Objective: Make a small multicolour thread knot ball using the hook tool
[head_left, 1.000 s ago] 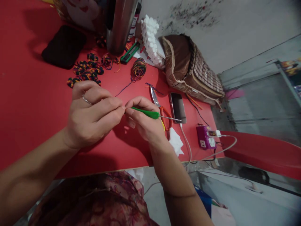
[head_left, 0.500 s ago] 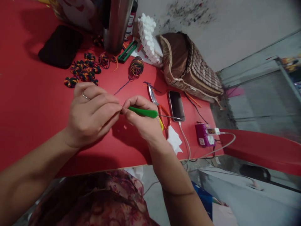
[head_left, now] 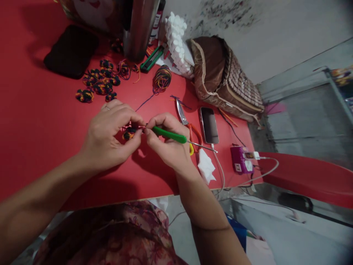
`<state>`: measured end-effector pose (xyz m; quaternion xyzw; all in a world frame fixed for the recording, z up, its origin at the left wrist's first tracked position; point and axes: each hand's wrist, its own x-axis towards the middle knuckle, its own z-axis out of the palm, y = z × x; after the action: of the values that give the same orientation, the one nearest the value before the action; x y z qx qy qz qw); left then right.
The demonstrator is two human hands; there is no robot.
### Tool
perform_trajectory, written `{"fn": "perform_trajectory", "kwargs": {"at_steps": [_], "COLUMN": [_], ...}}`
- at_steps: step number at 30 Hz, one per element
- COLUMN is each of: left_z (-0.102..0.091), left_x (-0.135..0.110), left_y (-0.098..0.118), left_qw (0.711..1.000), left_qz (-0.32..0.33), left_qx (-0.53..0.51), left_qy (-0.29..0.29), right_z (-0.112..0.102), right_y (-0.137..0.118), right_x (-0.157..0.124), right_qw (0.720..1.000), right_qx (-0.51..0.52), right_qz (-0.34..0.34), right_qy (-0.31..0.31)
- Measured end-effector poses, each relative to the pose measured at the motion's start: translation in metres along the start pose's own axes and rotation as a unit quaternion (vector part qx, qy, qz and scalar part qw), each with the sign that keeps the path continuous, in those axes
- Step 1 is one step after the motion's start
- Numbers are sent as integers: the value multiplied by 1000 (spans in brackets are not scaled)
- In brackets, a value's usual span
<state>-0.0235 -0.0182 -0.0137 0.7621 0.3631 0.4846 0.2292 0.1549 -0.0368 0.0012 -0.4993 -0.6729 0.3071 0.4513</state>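
My right hand (head_left: 169, 141) is closed round a green-handled crochet hook (head_left: 171, 135), its thin metal shaft pointing away to the right. My left hand (head_left: 113, 134) pinches a small multicoloured crochet piece (head_left: 128, 133), partly hidden by the fingers. Thumbs and fingertips of both hands nearly meet, with yarn between them. A multicoloured yarn ball (head_left: 162, 78) lies beyond, its strand running toward my left hand. Several crocheted pieces (head_left: 102, 87) in the same dark, orange and yellow colours lie behind my left hand.
On the red table (head_left: 107, 184) are scissors (head_left: 182, 114), a phone (head_left: 209, 125) on a cable, crumpled white tissue (head_left: 206, 166) and a purple power box (head_left: 241, 159). Behind stand a green cutter (head_left: 152, 59), a metal bottle (head_left: 142, 31), a brown bag (head_left: 220, 73) and a black pouch (head_left: 72, 51).
My left hand has turned and its fingers have parted from the thumb, bringing the crochet piece into view. The hook has tilted slightly, its far end lower.
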Motion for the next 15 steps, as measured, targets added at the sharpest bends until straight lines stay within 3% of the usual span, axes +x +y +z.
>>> {"fn": "perform_trajectory", "kwargs": {"at_steps": [3,6,12,15], "left_z": [-1,-5,-8,-7], "left_x": [0,2,3,4], "left_y": [3,5,4,5], "left_qw": [987,946,823,781], "left_qz": [-122,-243,-417,-467], "left_qx": [-97,-204,-374,-407], "left_qy": [-21,-62,-97,-84], "right_z": [-1,0,1,2], "right_y": [0,1,3,3], "right_x": [1,1,0,-2], "right_qw": [1000,998,995,994], "right_qx": [-17,-24,-35,-35], "right_qz": [-17,-53,-94,-98], "right_qy": [7,13,16,17]}}
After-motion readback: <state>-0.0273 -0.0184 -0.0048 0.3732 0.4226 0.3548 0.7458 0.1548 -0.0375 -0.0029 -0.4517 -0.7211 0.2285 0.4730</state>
